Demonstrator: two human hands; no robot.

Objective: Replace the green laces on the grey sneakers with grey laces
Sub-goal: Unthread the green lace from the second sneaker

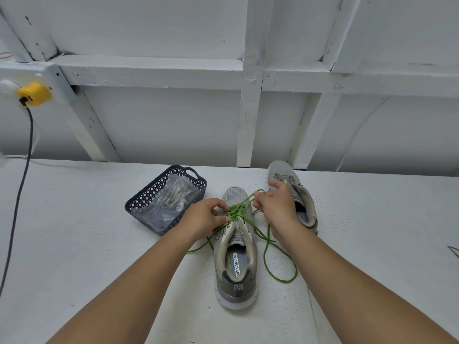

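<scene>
Head cam: we've got the near sneaker at bottom center of the white desk, green lace half undone and trailing off to its right. Our left hand pinches the lace at the eyelets, and our right hand grips a strand pulled up. The other sneaker sits behind the right hand. Grey laces are bagged in the dark basket, left of center.

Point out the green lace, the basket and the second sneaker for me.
green lace [280, 274]: head view, loose loop on the table.
basket [139, 199]: head view, left wall.
second sneaker [282, 170]: head view, toe.
</scene>
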